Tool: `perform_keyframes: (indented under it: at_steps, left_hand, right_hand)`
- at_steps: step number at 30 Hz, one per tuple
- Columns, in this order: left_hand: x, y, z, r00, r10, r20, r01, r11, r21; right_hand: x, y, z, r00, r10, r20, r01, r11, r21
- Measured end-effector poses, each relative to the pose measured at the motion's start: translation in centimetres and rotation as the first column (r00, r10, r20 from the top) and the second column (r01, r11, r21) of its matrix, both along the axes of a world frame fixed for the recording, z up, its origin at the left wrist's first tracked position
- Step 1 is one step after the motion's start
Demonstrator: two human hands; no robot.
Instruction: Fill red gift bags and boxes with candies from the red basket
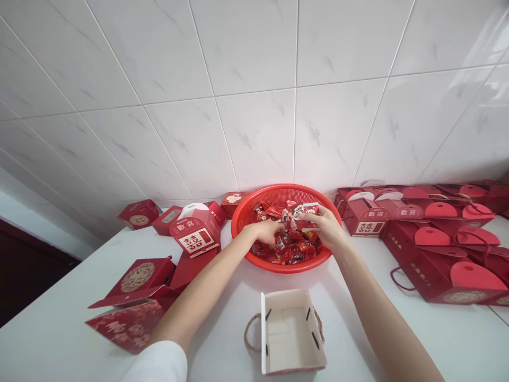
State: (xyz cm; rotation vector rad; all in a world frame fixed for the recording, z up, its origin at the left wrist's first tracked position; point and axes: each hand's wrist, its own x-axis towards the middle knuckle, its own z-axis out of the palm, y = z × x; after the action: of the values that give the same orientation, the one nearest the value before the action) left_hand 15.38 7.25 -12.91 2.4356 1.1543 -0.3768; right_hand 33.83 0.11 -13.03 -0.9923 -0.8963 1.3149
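Hands and contents: the left hand (272,232) is lowered among the wrapped sweets (292,250), its fingertips partly hidden by them; whether it grips any cannot be determined. The right hand (326,225) is at the right side of the same heap, thumb and fingers apart with red wrapping between them, beside a red-and-white packet (310,208). A firm hold there cannot be confirmed.

Governing relation: the sweets lie directly beneath and between the two hands, inside a red basket (287,269). They point in mixed directions, with no common long axis. The left hand is nearer the middle of the heap. The open box (290,331) stands on the near side of the basket, mouth upward, between the forearms and apart from both. Its rope handles (251,333) are at its left and right sides.

Obstructions: the basket's near rim stands between sweets and box; the tiled wall (258,138) rises just behind the basket.

Surroundings: on the white table (226,323), a red box with a white label (198,242) stands left of the basket. Nearer, beside the left forearm, is a box with a round emblem (138,277), its flaps spread. To the right, a small gift box (366,220) stands near the rim, adjoining rows of larger boxes (421,265).
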Motion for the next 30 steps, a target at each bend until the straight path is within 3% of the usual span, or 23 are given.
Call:
perform_keyframes:
  at_steps: [4,7,12,17,24,30]
  left_hand:
    - [-0.6,0.7,-0.1,0.975,0.052,0.215,-0.054,0.999,0.003]
    - [-0.7,1.1,-0.5,0.935,0.137,0.328,-0.109,0.989,-0.101]
    - [-0.9,1.6,-1.1,0.909,0.144,0.392,-0.094,0.985,-0.145]
    - [-0.8,1.2,-0.9,0.948,0.064,0.313,-0.02,0.99,-0.141]
    - [0.0,0.3,-0.1,0.998,-0.057,0.04,0.06,0.995,-0.075]
    - [0.5,0.3,-0.4,0.996,-0.062,-0.061,0.061,0.998,-0.008]
  right_hand:
    - [0.0,0.0,0.0,1.0,0.005,0.008,-0.005,1.0,-0.003]
    - [0.0,0.0,-0.1,1.0,0.003,0.005,-0.003,1.0,-0.005]
    - [0.1,0.3,-0.4,1.0,0.008,-0.027,-0.008,1.0,0.019]
    - [0.1,0.3,-0.5,1.0,0.016,-0.026,-0.015,1.0,0.024]
    - [0.1,0.2,-0.3,1.0,0.002,-0.006,-0.002,1.0,-0.003]
    - [0.1,0.3,-0.4,1.0,-0.003,-0.005,0.003,1.0,-0.001]
